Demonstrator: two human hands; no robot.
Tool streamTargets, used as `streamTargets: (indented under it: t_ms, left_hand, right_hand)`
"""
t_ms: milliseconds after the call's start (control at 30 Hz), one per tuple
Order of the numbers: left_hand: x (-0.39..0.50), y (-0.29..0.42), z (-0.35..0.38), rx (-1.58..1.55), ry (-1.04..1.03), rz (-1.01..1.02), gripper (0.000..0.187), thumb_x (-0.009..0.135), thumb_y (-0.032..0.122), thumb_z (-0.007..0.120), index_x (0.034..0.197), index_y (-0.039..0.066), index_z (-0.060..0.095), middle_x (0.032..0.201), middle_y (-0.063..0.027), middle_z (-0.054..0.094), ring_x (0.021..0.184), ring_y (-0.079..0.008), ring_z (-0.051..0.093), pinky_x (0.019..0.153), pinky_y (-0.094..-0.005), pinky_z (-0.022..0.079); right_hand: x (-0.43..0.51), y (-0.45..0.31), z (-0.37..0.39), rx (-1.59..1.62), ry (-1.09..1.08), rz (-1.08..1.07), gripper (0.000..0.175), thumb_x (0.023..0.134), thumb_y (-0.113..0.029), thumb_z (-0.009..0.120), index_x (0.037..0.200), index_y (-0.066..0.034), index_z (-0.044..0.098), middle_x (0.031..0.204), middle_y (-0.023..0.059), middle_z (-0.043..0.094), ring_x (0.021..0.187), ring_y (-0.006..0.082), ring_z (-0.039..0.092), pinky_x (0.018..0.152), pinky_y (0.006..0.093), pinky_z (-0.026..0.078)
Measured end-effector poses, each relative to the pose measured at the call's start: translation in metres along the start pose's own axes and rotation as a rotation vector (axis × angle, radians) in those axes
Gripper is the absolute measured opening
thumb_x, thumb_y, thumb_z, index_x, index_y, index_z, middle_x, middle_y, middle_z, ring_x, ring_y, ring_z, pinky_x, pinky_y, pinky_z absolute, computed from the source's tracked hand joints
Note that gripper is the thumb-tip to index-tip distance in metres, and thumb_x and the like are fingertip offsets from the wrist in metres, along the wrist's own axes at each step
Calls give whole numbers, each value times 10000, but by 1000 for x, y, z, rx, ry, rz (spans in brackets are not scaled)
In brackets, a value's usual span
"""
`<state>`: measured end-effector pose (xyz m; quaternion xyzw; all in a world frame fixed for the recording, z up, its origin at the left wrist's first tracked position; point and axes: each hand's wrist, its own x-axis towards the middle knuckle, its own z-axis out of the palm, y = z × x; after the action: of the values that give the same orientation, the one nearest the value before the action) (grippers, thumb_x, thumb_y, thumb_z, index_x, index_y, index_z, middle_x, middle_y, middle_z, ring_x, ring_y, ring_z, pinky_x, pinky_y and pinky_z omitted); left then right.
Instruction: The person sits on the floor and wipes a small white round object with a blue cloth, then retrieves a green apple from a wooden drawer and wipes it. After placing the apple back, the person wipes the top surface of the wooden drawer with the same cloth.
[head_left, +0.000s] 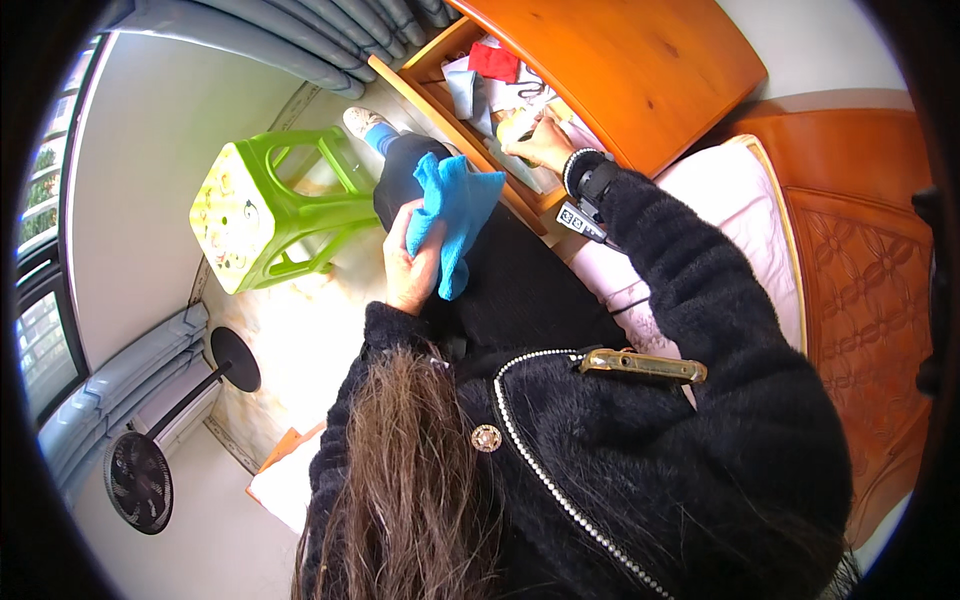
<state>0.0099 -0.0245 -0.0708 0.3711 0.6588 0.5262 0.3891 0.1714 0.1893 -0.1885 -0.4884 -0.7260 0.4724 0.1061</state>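
Observation:
A bunched blue cloth (457, 217) is gripped in my left hand (412, 259), above my black-trousered leg. My right hand (550, 145) reaches into the pulled-out wooden drawer (427, 101). Its fingers close on a small pale yellowish item (516, 126), partly hidden and too washed out to name. Around it in the drawer lie a folded red piece (495, 62), a light blue folded piece (466, 94), white sheets or bags and a dark cord (532, 91).
The orange-brown cabinet top (637, 67) overhangs the drawer. A bed with pink bedding (742, 195) and a carved wooden headboard (862, 262) is at right. On the left are a green plastic stool (285, 202) and a black standing fan (139, 484). A phone (643, 365) hangs at my chest.

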Motion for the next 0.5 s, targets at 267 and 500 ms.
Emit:
streamTargets:
  t_ms: [267, 500]
  left_hand:
    - [11, 2, -1, -145, 36, -177, 257, 885, 16, 576, 1142, 14, 588, 961, -3, 622, 871, -86, 558, 799, -258, 468]
    - [20, 5, 0, -146, 24, -285, 311, 837, -49, 587, 1144, 3, 588, 959, -2, 625, 872, -78, 559, 814, -245, 458]
  right_hand:
    - [84, 47, 48, 62, 103, 114, 822, 559, -380, 829, 1173, 69, 517, 1191, 252, 566, 1122, 350, 557, 971, 381, 448]
    - [109, 30, 53, -37, 133, 216, 855, 534, -423, 851, 1165, 54, 527, 1185, 265, 566, 1135, 369, 548, 966, 397, 445]
